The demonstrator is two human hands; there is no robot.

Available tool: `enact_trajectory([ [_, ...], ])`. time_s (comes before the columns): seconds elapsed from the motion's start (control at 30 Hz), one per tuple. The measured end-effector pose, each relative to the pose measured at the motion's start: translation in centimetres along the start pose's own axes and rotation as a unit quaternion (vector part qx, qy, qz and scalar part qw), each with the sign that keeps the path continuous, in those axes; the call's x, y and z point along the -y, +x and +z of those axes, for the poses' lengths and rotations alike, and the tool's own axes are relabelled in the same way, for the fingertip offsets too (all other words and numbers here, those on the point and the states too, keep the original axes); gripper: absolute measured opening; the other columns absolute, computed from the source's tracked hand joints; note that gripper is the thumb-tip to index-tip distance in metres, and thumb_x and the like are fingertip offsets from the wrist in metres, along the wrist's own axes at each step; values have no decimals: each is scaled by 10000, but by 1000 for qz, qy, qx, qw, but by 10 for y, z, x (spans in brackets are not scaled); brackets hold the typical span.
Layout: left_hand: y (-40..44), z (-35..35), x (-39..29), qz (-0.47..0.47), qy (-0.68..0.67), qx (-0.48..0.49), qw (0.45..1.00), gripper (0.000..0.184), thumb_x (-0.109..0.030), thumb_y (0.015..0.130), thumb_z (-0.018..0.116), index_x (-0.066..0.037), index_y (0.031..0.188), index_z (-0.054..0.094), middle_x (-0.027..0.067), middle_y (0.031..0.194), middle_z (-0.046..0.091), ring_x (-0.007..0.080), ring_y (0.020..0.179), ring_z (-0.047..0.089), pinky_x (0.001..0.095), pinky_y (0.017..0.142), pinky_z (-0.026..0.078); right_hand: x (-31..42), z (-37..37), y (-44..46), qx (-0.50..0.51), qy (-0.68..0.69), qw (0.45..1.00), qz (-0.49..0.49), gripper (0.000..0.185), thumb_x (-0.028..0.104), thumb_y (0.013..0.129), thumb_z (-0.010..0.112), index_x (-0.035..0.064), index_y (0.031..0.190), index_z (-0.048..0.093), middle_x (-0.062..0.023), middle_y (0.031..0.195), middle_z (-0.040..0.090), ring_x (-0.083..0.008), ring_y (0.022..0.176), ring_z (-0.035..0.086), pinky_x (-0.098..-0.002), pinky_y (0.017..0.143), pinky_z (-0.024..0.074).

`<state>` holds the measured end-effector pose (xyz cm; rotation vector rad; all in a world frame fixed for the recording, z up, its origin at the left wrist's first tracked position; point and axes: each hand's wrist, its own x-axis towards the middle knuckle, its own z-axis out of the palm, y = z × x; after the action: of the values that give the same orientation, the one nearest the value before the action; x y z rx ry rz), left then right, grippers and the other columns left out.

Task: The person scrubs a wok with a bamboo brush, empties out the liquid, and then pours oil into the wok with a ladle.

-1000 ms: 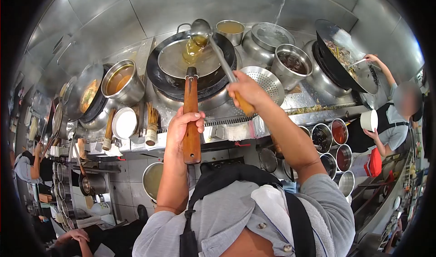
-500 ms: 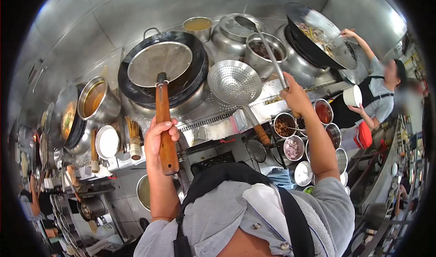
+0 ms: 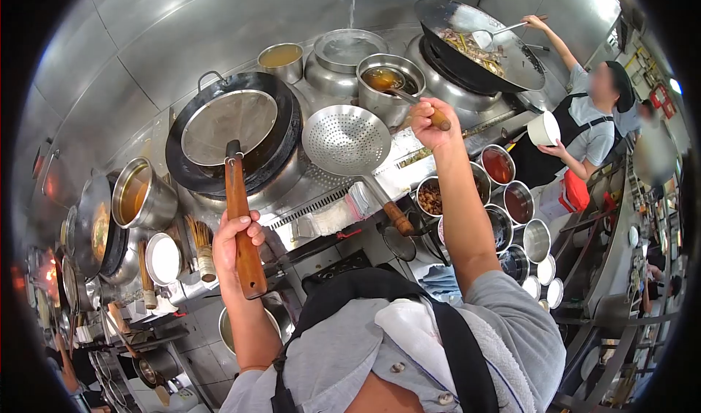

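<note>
My left hand [image 3: 237, 239] is closed round the wooden handle of a fine mesh strainer [image 3: 230, 124]. The strainer's round mesh lies across a black wok [image 3: 182, 168] on the stove. My right hand [image 3: 436, 126] grips the wooden end of a ladle [image 3: 401, 94]. Its bowl dips into a steel pot [image 3: 391, 108] of brown liquid, so the bowl is partly hidden. Between my hands, a perforated skimmer [image 3: 346, 141] rests on the stove ledge, handle towards me.
A person [image 3: 595, 110] at right works a spatula in a large tilted wok [image 3: 529, 55], holding a white container [image 3: 543, 129]. Several seasoning pots, including one of red sauce [image 3: 498, 166], stand by my right arm. At left are a pot of broth [image 3: 133, 197] and bamboo brushes [image 3: 203, 249].
My right hand has brought the ladle from above the pots down into the pot of brown liquid. My left hand still holds the strainer over the wok. The camera view has shifted.
</note>
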<state>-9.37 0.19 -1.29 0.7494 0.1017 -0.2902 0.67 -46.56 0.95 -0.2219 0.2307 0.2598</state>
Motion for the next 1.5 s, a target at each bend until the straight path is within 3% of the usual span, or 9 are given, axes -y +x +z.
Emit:
enact_trajectory([
  [0.4, -6, 3, 2, 10, 79, -56, 995, 375, 33, 821, 599, -13, 1164, 454, 156, 899, 602, 156, 642, 532, 304, 546, 473, -33, 62, -34, -15, -148, 989, 1, 163, 111, 902, 536, 98, 743, 502, 15, 657, 549, -113, 529, 547, -270, 444, 364],
  [0.67, 6, 9, 8, 21, 130, -72, 989, 424, 14, 801, 637, 6, 1176, 439, 174, 896, 639, 184, 637, 591, 325, 531, 512, -110, 114, -41, 184, -91, 974, 98, 106, 124, 958, 506, 30, 962, 557, 17, 704, 547, -91, 518, 522, -263, 440, 376],
  [0.83, 5, 8, 5, 32, 124, -52, 990, 396, 15, 790, 653, 8, 1117, 430, 178, 886, 638, 200, 613, 596, 344, 527, 522, -158, 133, -10, 139, -211, 956, 148, 108, 115, 935, 557, 46, 995, 501, 1, 695, 538, -98, 513, 519, -248, 424, 375],
  [0.93, -2, 10, 3, 41, 103, -57, 992, 402, 21, 794, 646, 3, 1127, 420, 184, 900, 631, 201, 621, 593, 348, 526, 522, -188, 135, -2, 52, -426, 901, 66, 382, 106, 939, 537, -4, 1296, 459, -24, 689, 529, -114, 479, 505, -272, 409, 388],
  [0.97, -4, 7, 3, 41, 94, -56, 993, 403, 24, 798, 643, 1, 1131, 417, 185, 902, 628, 201, 626, 592, 351, 526, 520, -196, 137, -3, 25, -493, 867, 65, 598, 91, 904, 574, 22, 1449, 338, -31, 687, 529, -120, 466, 495, -274, 408, 389],
  [1.07, -7, 2, 1, 41, 72, -51, 995, 413, 31, 807, 636, -2, 1149, 406, 190, 910, 621, 202, 640, 588, 358, 526, 516, -196, 102, 18, 116, -640, 757, 60, 732, 86, 876, 600, 25, 1517, 252, -32, 681, 521, -124, 462, 488, -272, 421, 397],
  [1.2, -5, -7, 2, 39, 37, -36, 998, 431, 41, 819, 629, -10, 1183, 403, 187, 914, 614, 202, 652, 577, 357, 532, 503, -174, 77, 7, 93, -739, 667, 9, 707, 65, 860, 610, 74, 1507, 326, -20, 681, 509, -109, 471, 477, -277, 429, 399],
  [1.33, -7, -3, -1, 26, -7, -18, 999, 446, 49, 825, 620, -32, 1212, 412, 180, 923, 612, 193, 656, 560, 344, 538, 481, -134, 63, -30, 32, -729, 683, -45, 721, 45, 854, 603, 125, 1520, 340, -8, 692, 512, -94, 481, 470, -268, 426, 386],
  [1.5, -7, 2, 0, 14, 26, -20, 999, 431, 39, 840, 576, -13, 1252, 461, 149, 938, 581, 144, 658, 521, 290, 547, 462, -48, 40, -76, -85, -819, 551, -137, 707, 31, 832, 591, 115, 1502, 378, -19, 704, 532, -93, 528, 493, -265, 454, 398],
])
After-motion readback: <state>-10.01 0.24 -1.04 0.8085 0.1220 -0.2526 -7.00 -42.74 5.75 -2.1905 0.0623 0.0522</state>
